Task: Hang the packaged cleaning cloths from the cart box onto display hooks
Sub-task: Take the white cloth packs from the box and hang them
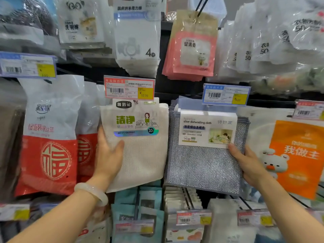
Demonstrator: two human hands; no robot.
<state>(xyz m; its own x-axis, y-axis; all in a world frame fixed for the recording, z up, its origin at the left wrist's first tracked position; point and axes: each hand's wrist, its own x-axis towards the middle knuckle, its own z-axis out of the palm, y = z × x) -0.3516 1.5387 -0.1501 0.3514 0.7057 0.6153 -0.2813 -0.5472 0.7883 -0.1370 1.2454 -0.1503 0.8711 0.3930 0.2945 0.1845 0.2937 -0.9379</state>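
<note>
A white cloth pack (142, 155) with green lettering hangs at the centre of the display, under a red price tag (129, 88). My left hand (108, 155) grips its left edge, thumb across the front. Right of it hangs a stack of silver dishwashing cloth packs (205, 165) with a white label, below a blue price tag (226, 94). My right hand (249, 163) holds that stack at its right edge, thumb on the front. The hooks behind both packs are hidden. The cart box is out of view.
Red and white bags (50, 137) hang to the left, an orange pack with a bear (296, 155) to the right. Pink sachets (192, 46) and white packs (136, 37) hang above. Teal packs (138, 207) and more price tags fill the row below.
</note>
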